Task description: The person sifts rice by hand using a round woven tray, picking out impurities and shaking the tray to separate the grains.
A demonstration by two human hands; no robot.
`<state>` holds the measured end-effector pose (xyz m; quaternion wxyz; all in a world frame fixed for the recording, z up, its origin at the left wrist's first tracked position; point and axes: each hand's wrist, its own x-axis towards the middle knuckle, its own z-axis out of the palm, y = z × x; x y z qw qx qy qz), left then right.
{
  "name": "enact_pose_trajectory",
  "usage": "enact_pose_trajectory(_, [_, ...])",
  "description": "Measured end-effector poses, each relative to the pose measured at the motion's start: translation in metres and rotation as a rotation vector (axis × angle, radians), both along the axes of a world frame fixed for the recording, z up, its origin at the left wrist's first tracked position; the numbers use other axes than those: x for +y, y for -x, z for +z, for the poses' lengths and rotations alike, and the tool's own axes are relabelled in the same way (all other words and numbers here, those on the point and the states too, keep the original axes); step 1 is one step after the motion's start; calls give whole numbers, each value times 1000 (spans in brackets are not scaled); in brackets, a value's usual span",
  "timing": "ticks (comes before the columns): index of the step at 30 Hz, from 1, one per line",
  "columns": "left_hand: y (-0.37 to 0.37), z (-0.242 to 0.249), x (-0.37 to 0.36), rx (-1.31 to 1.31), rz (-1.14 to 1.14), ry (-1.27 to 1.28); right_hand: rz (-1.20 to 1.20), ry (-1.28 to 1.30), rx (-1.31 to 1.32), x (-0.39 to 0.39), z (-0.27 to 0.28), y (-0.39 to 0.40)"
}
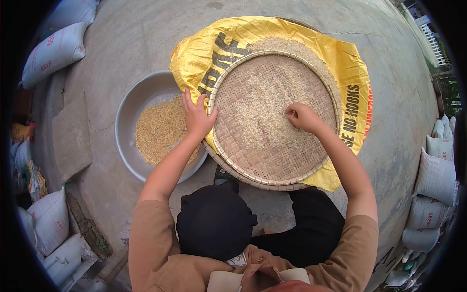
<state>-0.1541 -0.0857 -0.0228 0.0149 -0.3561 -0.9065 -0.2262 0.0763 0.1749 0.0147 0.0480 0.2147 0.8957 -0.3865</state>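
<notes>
- The right hand [302,117] has its fingertips together over pale grain [262,114]; I cannot tell if they pinch any
- The left hand [197,118] has its thumb and fingers apart, at the edge of the round tray [318,92]
- The pale grain lies spread in this tray
- Under it is a yellow sack [352,63]
- Just left, a metal bowl [127,100] holds golden grain [160,129]

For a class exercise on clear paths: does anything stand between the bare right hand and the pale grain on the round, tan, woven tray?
Nothing visible does: the bare right hand is at the pale grain on the round, tan, woven tray. The left hand is at its left edge, off that path.
</notes>
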Motion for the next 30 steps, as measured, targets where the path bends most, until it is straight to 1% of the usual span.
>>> enact_pose_trajectory(1, [0, 0, 0, 2, -1, -3, 91, -53, -16, -1, 0, -1])
enact_pose_trajectory(2, [0, 0, 0, 2, -2, -3, 90, -52, -16, -2, 0, -1])
enact_pose_trajectory(4, [0, 0, 0, 0, 3, -3, 154, -179, -54, -6, -2, -2])
enact_pose_trajectory(10, [0, 1, 0, -13, 6, -5, 266, -214, -38, -4, -4, 0])
enact_pose_trajectory(14, [0, -1, 0, 3, 5, -2, 271, -212, -18, -3, -4, 1])
enact_pose_trajectory(22, [0, 0, 0, 2, -4, -8, 265, -202, -102, -4, -1, 2])
enact_pose_trajectory(30, [0, 0, 0, -5, -2, -8, 249, -200, -100, -4, -5, 1])
